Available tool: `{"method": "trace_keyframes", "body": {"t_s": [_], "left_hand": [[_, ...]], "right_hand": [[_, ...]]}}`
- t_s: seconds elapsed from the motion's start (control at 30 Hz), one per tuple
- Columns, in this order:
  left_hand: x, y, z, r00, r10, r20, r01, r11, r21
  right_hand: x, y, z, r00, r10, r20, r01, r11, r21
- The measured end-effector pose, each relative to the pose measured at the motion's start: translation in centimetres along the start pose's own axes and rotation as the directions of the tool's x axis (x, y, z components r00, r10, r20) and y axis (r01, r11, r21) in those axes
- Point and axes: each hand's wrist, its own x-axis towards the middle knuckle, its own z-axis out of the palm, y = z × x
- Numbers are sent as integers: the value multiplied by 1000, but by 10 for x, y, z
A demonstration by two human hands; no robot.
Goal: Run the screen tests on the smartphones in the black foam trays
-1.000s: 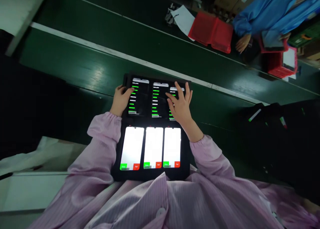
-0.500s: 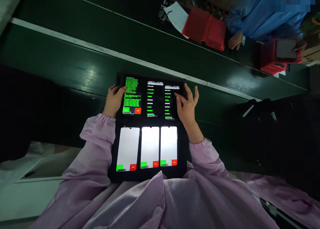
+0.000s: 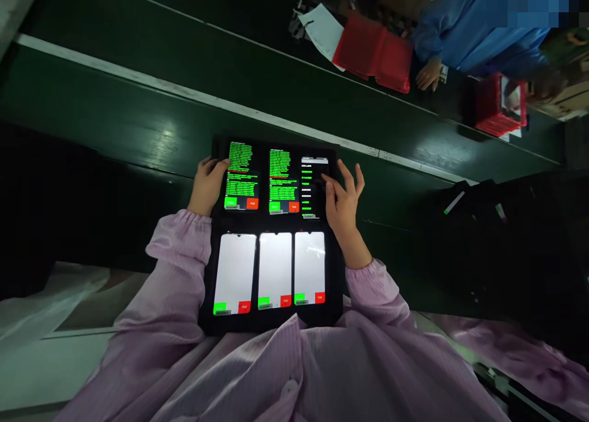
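Observation:
A black tray in front of my body holds two rows of smartphones. My left hand is closed on the tray's left edge, its thumb by the upper left phone. That phone and the upper middle phone show dense green text with green and red boxes. Over the right edge of the upper right phone, which shows a sparser list, is my right hand, fingers apart. In the lower row, the left phone, middle phone and right phone show white screens.
Past the tray runs a dark green bench or belt with a pale strip. Across it are red folders, a white sheet, a red stack and another person's hand. Dark shapes stand at right.
The upper middle phone's screen has switched from a sparse list to dense green text with green and red boxes. At the far red stack, the top item looks different. My hands have hardly moved.

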Motion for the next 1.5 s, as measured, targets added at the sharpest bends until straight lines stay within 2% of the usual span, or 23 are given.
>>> {"method": "trace_keyframes", "body": {"t_s": [0.13,0.23,0.33,0.47,0.57,1.0,1.17,1.5], "left_hand": [[-5,11,0,992,-121,-33,118,990,-72],[-18,13,-3,994,-60,-92,56,997,-50],[-38,3,-12,996,18,-85,-15,999,36],[-65,-13,-24,993,116,-20,-115,992,53],[-75,-18,-25,987,161,-12,-161,987,31],[-71,-18,-20,986,164,-20,-161,982,99],[-71,-18,-20,986,164,-17,-161,981,109],[-72,-17,-18,983,184,-25,-181,978,100]], "right_hand": [[-25,-16,-10,1000,-14,-16,14,1000,22],[-47,-26,-15,1000,-25,4,24,997,72],[-62,-29,-18,999,-14,31,11,996,89],[-67,-30,-20,997,-13,70,9,999,50],[-64,-35,-19,993,-43,114,41,999,23],[-61,-39,-19,984,-35,174,27,999,47],[-62,-38,-19,988,-62,138,58,998,33],[-60,-39,-19,990,-29,136,22,998,56]]}}
